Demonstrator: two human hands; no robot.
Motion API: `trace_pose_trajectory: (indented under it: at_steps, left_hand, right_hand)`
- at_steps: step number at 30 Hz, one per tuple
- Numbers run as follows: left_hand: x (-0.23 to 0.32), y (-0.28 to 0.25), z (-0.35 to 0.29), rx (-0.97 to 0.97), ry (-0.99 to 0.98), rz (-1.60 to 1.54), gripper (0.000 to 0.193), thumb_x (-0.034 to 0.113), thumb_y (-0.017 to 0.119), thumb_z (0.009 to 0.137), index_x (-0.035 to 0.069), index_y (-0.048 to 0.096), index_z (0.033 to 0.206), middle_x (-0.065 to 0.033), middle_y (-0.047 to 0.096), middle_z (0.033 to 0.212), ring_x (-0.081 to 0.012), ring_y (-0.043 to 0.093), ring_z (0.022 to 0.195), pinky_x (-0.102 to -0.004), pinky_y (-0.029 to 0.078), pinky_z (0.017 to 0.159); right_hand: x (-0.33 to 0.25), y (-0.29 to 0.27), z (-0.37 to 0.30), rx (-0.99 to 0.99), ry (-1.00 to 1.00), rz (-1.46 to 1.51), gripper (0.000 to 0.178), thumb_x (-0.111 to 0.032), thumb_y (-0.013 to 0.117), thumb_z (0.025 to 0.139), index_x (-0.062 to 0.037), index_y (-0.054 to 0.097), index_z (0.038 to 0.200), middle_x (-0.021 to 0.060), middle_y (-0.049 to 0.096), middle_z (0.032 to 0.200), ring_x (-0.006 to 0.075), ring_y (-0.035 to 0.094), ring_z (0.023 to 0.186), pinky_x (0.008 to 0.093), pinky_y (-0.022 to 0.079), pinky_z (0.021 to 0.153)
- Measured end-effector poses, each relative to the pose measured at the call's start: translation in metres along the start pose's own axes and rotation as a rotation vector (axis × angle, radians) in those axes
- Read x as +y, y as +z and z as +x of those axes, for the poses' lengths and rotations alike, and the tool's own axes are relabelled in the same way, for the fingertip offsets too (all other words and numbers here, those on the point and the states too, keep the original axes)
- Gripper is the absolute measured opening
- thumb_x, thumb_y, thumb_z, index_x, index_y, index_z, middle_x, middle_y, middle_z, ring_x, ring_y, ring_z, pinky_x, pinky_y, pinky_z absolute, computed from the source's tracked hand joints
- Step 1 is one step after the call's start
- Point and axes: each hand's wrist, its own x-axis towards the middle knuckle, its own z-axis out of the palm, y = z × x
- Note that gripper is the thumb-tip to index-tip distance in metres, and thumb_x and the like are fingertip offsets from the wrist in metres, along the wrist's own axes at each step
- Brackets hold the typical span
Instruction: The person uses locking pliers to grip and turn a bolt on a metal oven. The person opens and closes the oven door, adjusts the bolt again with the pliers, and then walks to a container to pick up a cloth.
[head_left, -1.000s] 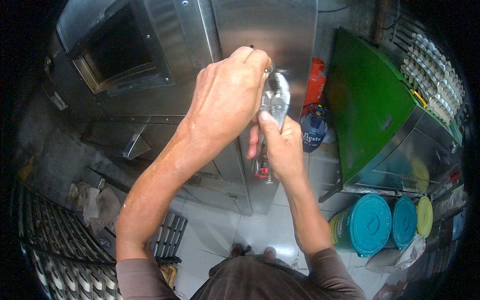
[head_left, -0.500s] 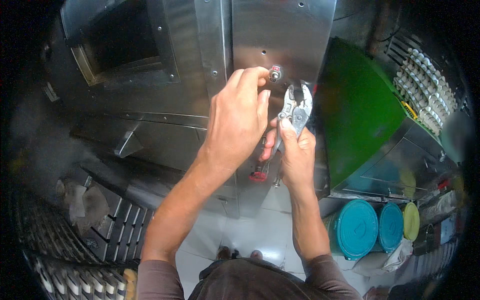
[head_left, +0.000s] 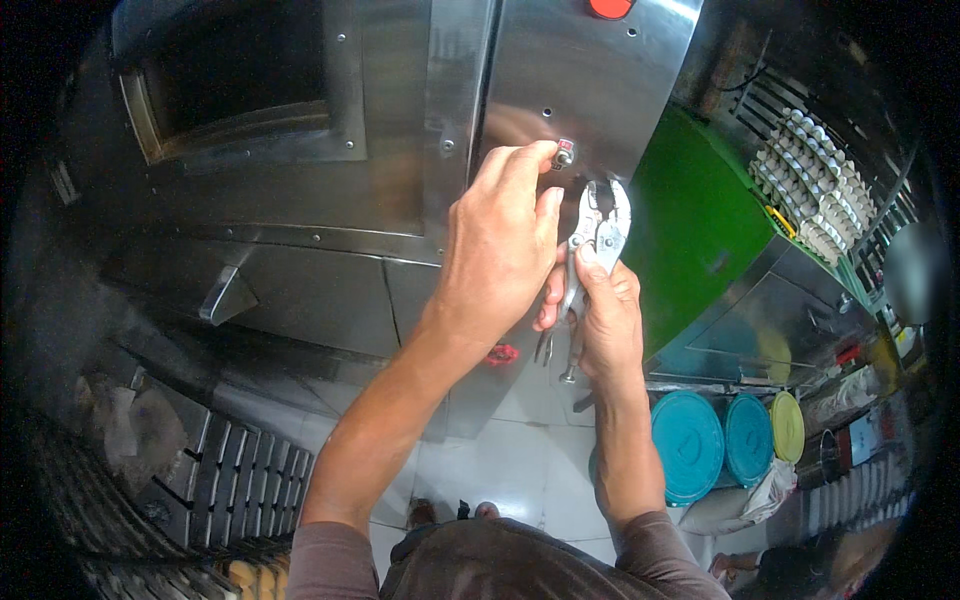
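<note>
My right hand [head_left: 608,320] grips a pair of metal locking pliers [head_left: 600,235], jaws upward and parted, with nothing between them. The thumb lies on the front of the tool. My left hand [head_left: 497,230] is raised beside it. Its index fingertip is at a small metal toggle switch [head_left: 564,156] with a red-and-black label; whether it touches cannot be told. The thumb stands apart from the index finger, and nothing shows in the hand. The switch sits on a stainless steel panel [head_left: 580,80], just above the pliers' jaws.
Left of the panel is a steel door with a dark window [head_left: 240,75]. Stacked egg trays [head_left: 815,180] rest beyond a green surface [head_left: 690,220] at right. Lidded blue buckets [head_left: 686,445] stand below. A red valve handle [head_left: 502,355] is under my left forearm; slatted racks [head_left: 250,470] are lower left.
The view has shifted, bringing a red round part into sight at the top. My left hand stays by the switch, and my right hand still holds the pliers below it.
</note>
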Motion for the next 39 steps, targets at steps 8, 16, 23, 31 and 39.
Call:
trace_pose_trajectory:
  at_steps: [8, 16, 23, 31, 39]
  left_hand:
    - [0.001, 0.012, 0.011, 0.096, -0.006, 0.098, 0.027, 0.001, 0.075, 0.083, 0.005, 0.065, 0.107, -0.0093, 0.063, 0.094, -0.0172, 0.061, 0.065, -0.0326, 0.051, 0.06]
    - [-0.002, 0.017, 0.01, 0.176, 0.044, 0.177, 0.027, -0.001, 0.074, 0.079, 0.008, 0.065, 0.103, -0.0089, 0.063, 0.091, -0.0244, 0.068, 0.078, -0.0374, 0.054, 0.066]
    - [0.0, 0.02, 0.011, 0.18, 0.039, 0.284, 0.027, 0.001, 0.074, 0.076, 0.008, 0.065, 0.101, -0.0078, 0.065, 0.093, -0.0247, 0.069, 0.082, -0.0387, 0.055, 0.068]
    - [0.006, 0.022, 0.013, 0.181, 0.037, 0.324, 0.03, -0.003, 0.073, 0.074, 0.008, 0.065, 0.1, -0.0082, 0.067, 0.094, -0.0245, 0.07, 0.08, -0.0366, 0.056, 0.066]
    - [0.006, 0.022, 0.016, 0.173, 0.068, 0.401, 0.032, -0.004, 0.074, 0.072, 0.008, 0.065, 0.1, -0.0082, 0.068, 0.094, -0.0237, 0.071, 0.081, -0.037, 0.057, 0.068]
  right_hand:
    - [-0.037, -0.014, 0.003, 0.053, -0.148, -0.63, 0.029, -0.028, 0.058, 0.104, 0.0011, 0.063, 0.104, 0.0029, 0.061, 0.071, 0.011, 0.056, 0.055, 0.0265, 0.047, 0.051]
    - [-0.108, -0.018, 0.016, -0.01, -0.496, -1.416, 0.018, -0.014, 0.068, 0.094, -0.0033, 0.066, 0.109, 0.0153, 0.064, 0.075, 0.0226, 0.063, 0.065, 0.0353, 0.051, 0.064]
    - [-0.109, -0.034, 0.023, -0.049, -0.652, -1.456, 0.023, -0.006, 0.068, 0.088, -0.0047, 0.064, 0.111, 0.02, 0.067, 0.084, 0.0354, 0.068, 0.074, 0.038, 0.053, 0.068]
    - [-0.087, -0.043, 0.028, -0.172, -0.699, -1.405, 0.038, 0.004, 0.065, 0.076, -0.0043, 0.061, 0.114, 0.0198, 0.068, 0.098, 0.0388, 0.07, 0.087, 0.0417, 0.056, 0.074]
    - [-0.08, -0.045, 0.028, -0.217, -0.766, -1.392, 0.04, 0.005, 0.065, 0.074, -0.0049, 0.06, 0.112, 0.0184, 0.068, 0.095, 0.0385, 0.069, 0.085, 0.0424, 0.056, 0.074]
